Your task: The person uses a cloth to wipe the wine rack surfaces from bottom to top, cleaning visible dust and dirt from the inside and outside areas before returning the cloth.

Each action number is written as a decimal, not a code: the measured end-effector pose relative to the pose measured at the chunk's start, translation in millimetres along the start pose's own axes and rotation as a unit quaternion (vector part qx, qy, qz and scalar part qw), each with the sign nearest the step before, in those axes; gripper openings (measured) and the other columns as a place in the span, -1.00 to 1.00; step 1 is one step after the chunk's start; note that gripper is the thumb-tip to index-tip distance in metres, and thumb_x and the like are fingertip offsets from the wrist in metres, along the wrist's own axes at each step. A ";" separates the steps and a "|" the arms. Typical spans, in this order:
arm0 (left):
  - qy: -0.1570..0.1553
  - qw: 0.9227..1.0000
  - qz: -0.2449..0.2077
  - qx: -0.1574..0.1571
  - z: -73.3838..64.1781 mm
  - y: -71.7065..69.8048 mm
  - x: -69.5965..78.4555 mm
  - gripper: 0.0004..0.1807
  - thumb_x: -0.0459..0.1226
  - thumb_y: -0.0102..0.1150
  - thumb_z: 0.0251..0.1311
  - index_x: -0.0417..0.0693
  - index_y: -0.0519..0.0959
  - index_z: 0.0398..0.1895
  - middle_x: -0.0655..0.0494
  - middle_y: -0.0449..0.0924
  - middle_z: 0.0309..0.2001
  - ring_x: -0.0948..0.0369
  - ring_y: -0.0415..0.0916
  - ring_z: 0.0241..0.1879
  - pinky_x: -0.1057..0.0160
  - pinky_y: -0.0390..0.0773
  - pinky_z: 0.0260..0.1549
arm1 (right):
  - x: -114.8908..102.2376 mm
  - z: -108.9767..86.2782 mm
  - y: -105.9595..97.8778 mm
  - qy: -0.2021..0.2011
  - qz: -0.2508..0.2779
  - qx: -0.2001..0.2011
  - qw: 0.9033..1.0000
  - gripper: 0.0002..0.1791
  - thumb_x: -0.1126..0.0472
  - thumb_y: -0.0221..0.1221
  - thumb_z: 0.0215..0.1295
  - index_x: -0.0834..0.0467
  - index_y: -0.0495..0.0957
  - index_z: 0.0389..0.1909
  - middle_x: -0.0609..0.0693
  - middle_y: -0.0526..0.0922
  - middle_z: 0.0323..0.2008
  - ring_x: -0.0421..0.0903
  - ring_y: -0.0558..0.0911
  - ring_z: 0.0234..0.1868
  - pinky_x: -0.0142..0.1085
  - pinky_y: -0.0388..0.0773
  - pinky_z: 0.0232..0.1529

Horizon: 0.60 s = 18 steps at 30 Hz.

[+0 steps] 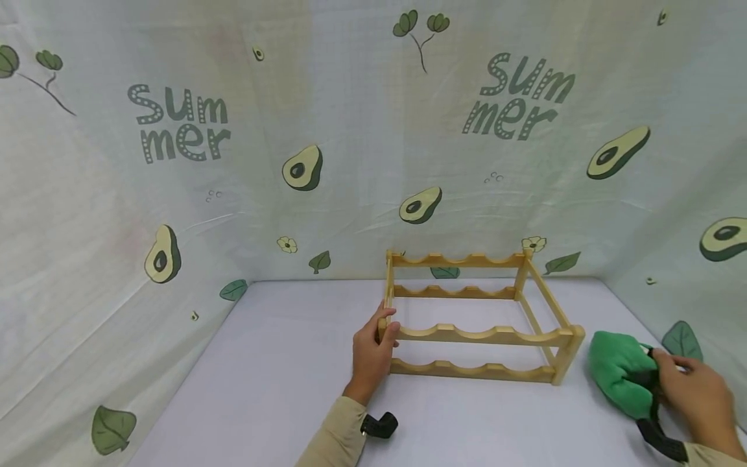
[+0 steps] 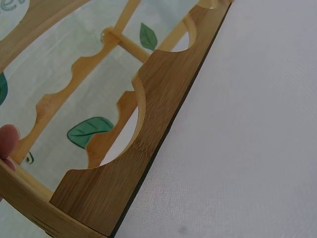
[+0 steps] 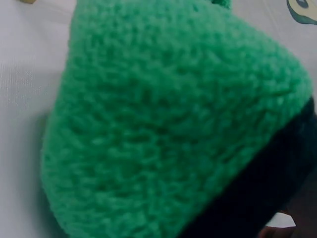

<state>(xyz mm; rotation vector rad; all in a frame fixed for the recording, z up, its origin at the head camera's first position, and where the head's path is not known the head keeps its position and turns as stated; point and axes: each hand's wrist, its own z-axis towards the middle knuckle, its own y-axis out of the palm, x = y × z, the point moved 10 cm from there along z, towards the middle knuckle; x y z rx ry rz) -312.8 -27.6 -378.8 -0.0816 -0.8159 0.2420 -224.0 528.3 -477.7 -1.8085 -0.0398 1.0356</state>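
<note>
My left hand (image 1: 371,357) grips the left front end of a light wooden rack (image 1: 446,333), with the thumb in front of the post. The rack has two tiers of rails with scalloped cut-outs and stands on the white table. In the left wrist view a scalloped rail (image 2: 168,74) fills the middle, and a fingertip (image 2: 8,141) shows at the left edge. To the right of the rack, my right hand (image 1: 697,392) holds a green fuzzy cleaning mitt (image 1: 615,370) by its dark strap side. Its plush face (image 3: 148,114) and black band (image 3: 262,183) fill the right wrist view.
The white tabletop (image 1: 280,363) stretches to the left and in front of the rack. A pale cloth (image 1: 350,130) printed with avocados and leaves hangs behind the table and along both sides.
</note>
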 end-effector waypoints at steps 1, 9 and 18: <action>0.002 1.000 0.002 0.001 -0.5 0.7 -4.0 -0.73 -0.47 0.26 0.26 -0.32 0.61 0.03 -0.45 0.46 0.19 0.00 0.57 -0.65 0.46 0.48 -0.63 | -2.1 0.0 -1.8 -0.007 -0.001 0.007 1.000 -0.16 -0.19 -0.31 0.53 0.54 0.12 0.39 0.59 0.30 0.13 0.45 0.39 0.08 0.21 0.40 0.02; 0.010 1.000 0.007 -0.001 -4.4 3.0 -32.1 -0.75 -0.34 0.24 0.35 -0.12 0.63 0.06 -0.30 0.50 0.22 0.21 0.59 -0.64 0.40 0.52 -0.64 | -2.1 -2.7 -10.2 0.020 0.043 0.033 0.998 -0.23 -0.10 -0.30 0.56 0.49 0.09 0.43 0.55 0.32 0.20 0.39 0.52 -0.09 -0.11 0.39 -0.47; -0.003 1.000 0.021 -0.009 -4.2 -9.3 -37.4 -0.64 -0.27 0.09 0.46 -0.08 0.55 0.27 -0.04 0.73 -0.18 0.26 0.65 -0.33 0.35 0.58 -0.44 | -5.1 -12.6 -19.7 0.026 0.099 0.082 0.991 -0.32 0.00 -0.24 0.55 0.30 0.02 0.53 0.46 0.18 0.41 0.42 0.32 0.26 0.24 0.37 0.00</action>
